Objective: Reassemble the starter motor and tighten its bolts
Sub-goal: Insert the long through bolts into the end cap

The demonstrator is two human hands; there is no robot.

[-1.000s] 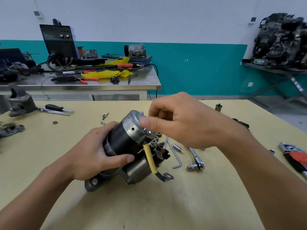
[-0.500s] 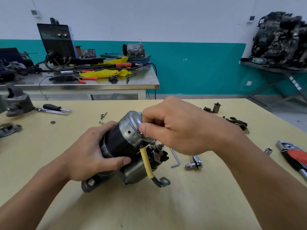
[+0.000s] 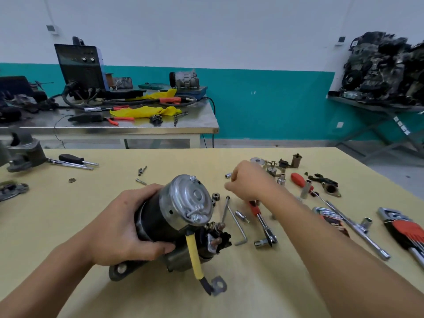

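The left hand wraps its fingers and thumb round the black barrel of the starter motor, which sits at the near middle of the yellow worktop. The motor's long axis is tilted: its mounting ear rests on the worktop at the near left, and its silver end cap is raised, facing up and a little to the right. A yellow-sleeved cable hangs from below the cap and ends in a flat terminal lug nearest the person. Just right of the motor lie a long thin bolt, an L-shaped hex key, a small socket and a red-handled ratchet, with small gears beside the cap. The right hand hovers over the ratchet's handle, well apart from the motor, fingers curled downward; it is blurred, and whether it grips anything cannot be told. At the right edge a red holder carries a row of hex keys. Farther out lie a red-handled screwdriver, loose screws and a black-handled screwdriver. Beyond stands a steel bench with a black machine and a yellow cloth; the wall is white over a teal band, and an engine sits on a stand at the right.
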